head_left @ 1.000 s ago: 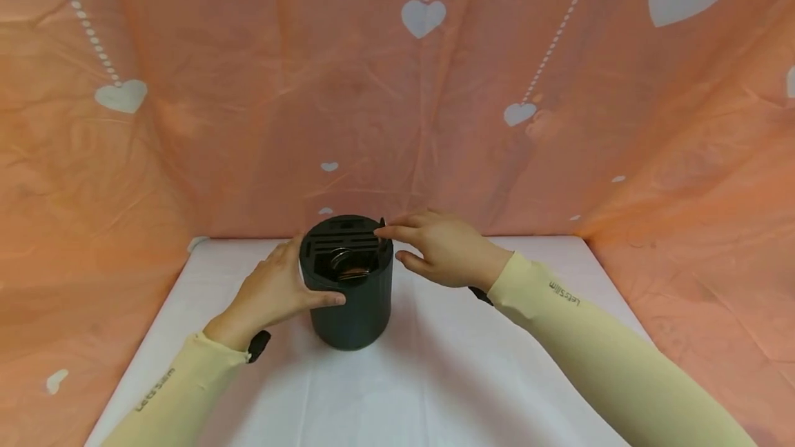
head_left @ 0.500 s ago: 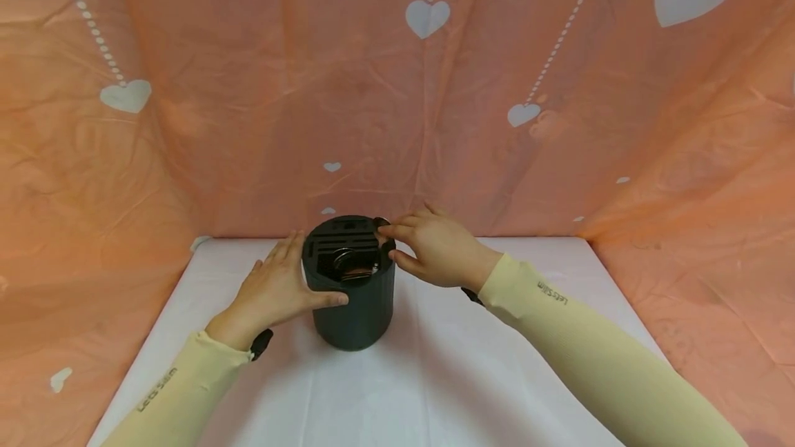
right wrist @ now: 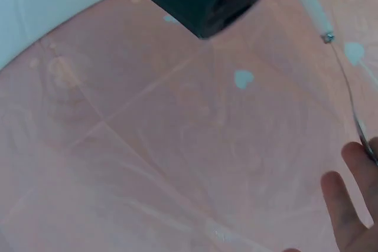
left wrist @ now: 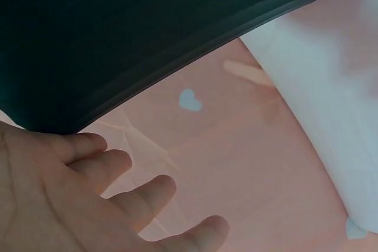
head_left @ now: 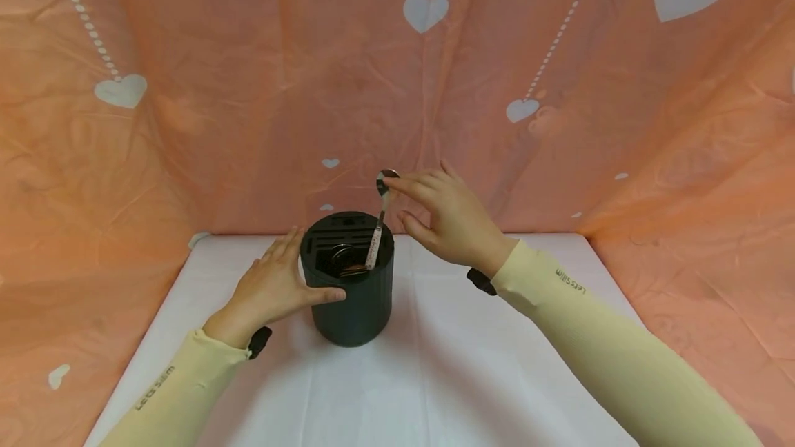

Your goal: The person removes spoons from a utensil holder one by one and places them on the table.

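A dark green cylindrical utensil holder with a slotted black top stands on the white table. My left hand rests against its left side, thumb laid across the front, fingers straight and spread; the left wrist view has these fingers beside the dark wall. With its fingertips my right hand holds a metal spoon by the bowl, above the holder's right rim. The spoon's pale patterned handle points down, its lower end overlapping the front compartment. In the right wrist view, the handle slants past the holder's top.
Shiny curved metal rims show inside the holder's front compartment. The white tabletop ends at a peach curtain with white hearts, which hangs close behind the holder and along both sides.
My right hand has risen, drawing the spoon up so that its handle now shows above the holder. The left hand stays at the holder's side.
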Demonstrator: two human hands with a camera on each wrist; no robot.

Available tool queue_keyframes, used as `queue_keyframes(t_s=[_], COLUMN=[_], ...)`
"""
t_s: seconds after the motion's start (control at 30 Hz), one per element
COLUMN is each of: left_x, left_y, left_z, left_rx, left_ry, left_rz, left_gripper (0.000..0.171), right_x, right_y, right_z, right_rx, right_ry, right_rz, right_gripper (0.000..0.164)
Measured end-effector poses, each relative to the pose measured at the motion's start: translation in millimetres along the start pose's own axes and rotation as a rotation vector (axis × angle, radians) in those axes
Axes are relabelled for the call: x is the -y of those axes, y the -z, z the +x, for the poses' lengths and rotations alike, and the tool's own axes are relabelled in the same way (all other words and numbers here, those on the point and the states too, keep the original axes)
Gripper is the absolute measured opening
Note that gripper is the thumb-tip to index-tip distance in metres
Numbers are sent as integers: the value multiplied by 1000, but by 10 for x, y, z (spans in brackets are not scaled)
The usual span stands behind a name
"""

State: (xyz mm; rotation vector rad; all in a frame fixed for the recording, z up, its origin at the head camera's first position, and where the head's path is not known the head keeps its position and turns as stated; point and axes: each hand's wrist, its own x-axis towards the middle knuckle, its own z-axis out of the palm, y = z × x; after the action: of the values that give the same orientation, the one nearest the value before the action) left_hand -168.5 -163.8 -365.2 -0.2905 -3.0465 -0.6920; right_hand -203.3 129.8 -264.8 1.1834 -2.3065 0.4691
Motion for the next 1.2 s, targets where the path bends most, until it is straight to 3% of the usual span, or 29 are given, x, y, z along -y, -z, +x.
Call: queue_keyframes(t_s=[0.23, 0.37, 0.83, 1.2], left_x=[0, 5, -27, -36], left_y=[7, 9, 17, 53], left_z=[2, -8, -12, -21], left_rx=[13, 17, 32, 72], left_ry=[-3, -7, -1, 15], left_rz=[6, 8, -1, 0], left_gripper=[140, 143, 144, 144], right_x=[-108, -173, -472, -662], right_y=[195, 247, 103, -256], right_z=[7, -52, -655, -1143], right_rx=[-290, -362, -187, -123], right_ry=[12, -18, -189, -336], right_rz=[48, 61, 125, 153], right_gripper=[38, 36, 31, 32])
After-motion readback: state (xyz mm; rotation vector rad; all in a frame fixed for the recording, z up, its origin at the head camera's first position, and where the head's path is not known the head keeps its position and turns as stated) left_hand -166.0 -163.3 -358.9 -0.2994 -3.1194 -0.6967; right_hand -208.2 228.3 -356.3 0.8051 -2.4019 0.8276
